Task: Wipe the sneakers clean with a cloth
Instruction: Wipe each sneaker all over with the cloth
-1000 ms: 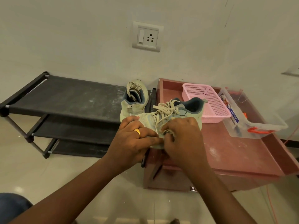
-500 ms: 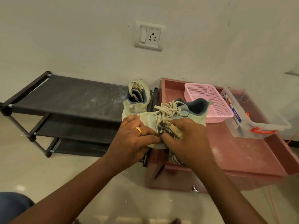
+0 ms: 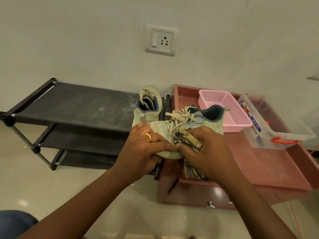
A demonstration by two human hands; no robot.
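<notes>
Between the two hands, a pale green knit sneaker (image 3: 198, 120) is held up. Its toe points left and its dark blue padded heel opening is on the right. The left hand (image 3: 143, 150) curls round the toe end, fingers on top, and wears a shiny gold ring (image 3: 148, 135). The right hand (image 3: 207, 152) is curled round a bunched striped cloth (image 3: 187, 138), cream with dark lines. It presses the cloth on the side of the shoe, just under the flat, floppy laces (image 3: 179, 116). The rest of the cloth hangs down under that hand.

Just behind the left hand, the other sneaker (image 3: 146, 116) stands on the top shelf of a black shoe rack (image 3: 77, 106), made of dusty fabric and thin tubes. Behind the right hand sits a pink plastic basket (image 3: 229, 107) full of little holes. Further right is a clear plastic box (image 3: 279, 135) with an orange clip. Both rest on a smooth reddish cabinet (image 3: 259, 163) below the right hand.
</notes>
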